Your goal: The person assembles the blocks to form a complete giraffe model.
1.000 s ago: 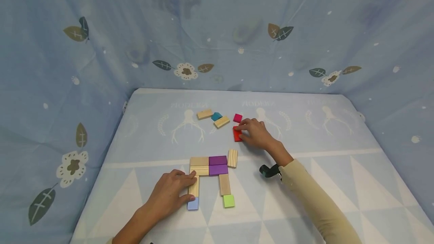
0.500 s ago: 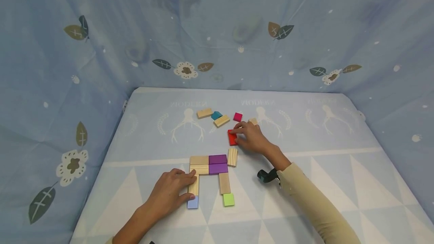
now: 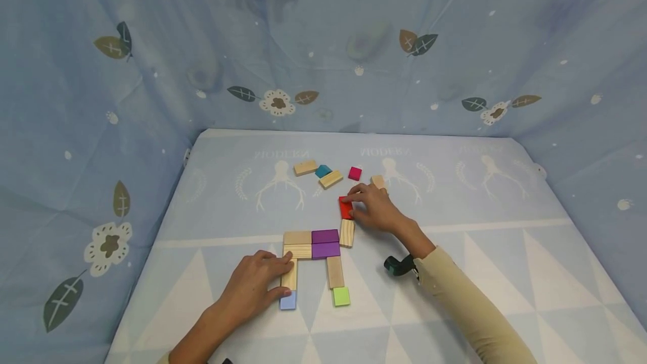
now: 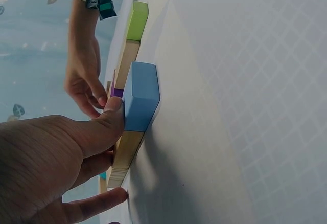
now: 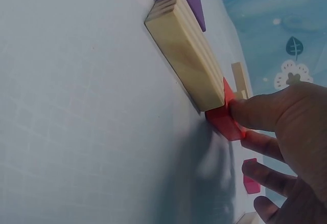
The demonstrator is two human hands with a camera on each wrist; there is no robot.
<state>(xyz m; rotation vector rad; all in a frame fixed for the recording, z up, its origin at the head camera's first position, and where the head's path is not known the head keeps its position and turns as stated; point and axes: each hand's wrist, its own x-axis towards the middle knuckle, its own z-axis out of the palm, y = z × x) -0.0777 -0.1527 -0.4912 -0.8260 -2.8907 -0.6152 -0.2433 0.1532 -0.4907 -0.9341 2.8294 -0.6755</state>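
Observation:
Blocks lie flat in a joined figure on the table. My left hand (image 3: 255, 282) rests at its left leg, thumb against the light blue block (image 4: 140, 96) and fingers over the plain wooden block (image 3: 289, 275) above it. Two purple blocks (image 3: 325, 236) and two plain blocks (image 3: 297, 237) form the top bar. A plain leg block (image 3: 335, 272) and a green block (image 3: 341, 296) make the right leg. With thumb and fingers, my right hand (image 3: 375, 206) holds a red block (image 5: 225, 119), its end against the striped wooden block (image 5: 186, 55) that leans beside the purple ones.
Behind the figure lie two loose plain blocks (image 3: 305, 168), a teal block (image 3: 323, 171) and a small crimson block (image 3: 355, 173). Another plain block (image 3: 378, 181) lies just beyond my right hand. Patterned cloth (image 3: 323, 44) hangs behind the table.
My right hand has slid the red block left and toward the figure, until it meets the striped block. A plain block behind that hand has come into view. The left hand stays put.

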